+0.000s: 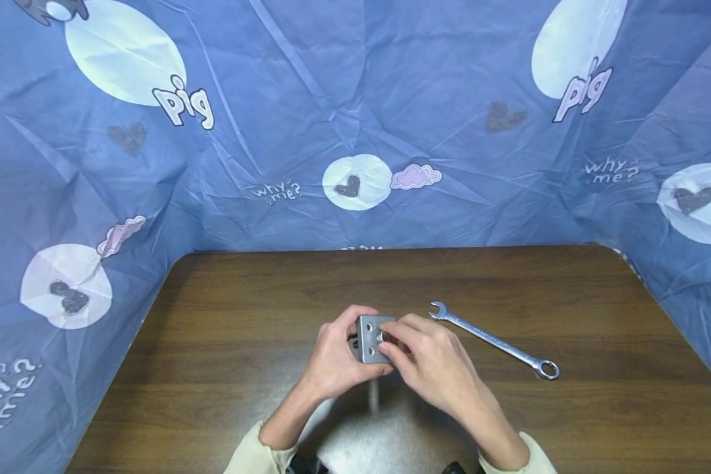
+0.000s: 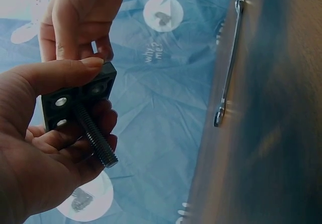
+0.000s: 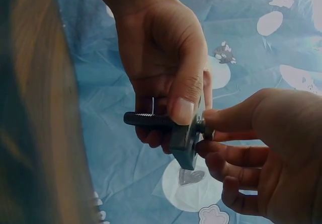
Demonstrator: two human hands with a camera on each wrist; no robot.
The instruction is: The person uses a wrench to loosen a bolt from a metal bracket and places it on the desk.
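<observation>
My left hand (image 1: 339,359) grips a square metal plate (image 1: 367,349) by its edges, thumb on one side and fingers on the other. Several holes show in the plate. A threaded bolt (image 2: 95,136) juts out from its underside, long and dark, as the left wrist view shows. On the opposite face, my right hand (image 1: 435,355) pinches the bolt's other end (image 3: 204,128) between thumb and fingers. Those fingertips partly hide that end, so whether a head or a nut sits there cannot be told.
A silver combination wrench (image 1: 492,339) lies slantwise on the brown wooden table (image 1: 243,296), right of the hands. Behind and at both sides of the table hangs a blue printed cloth (image 1: 308,118).
</observation>
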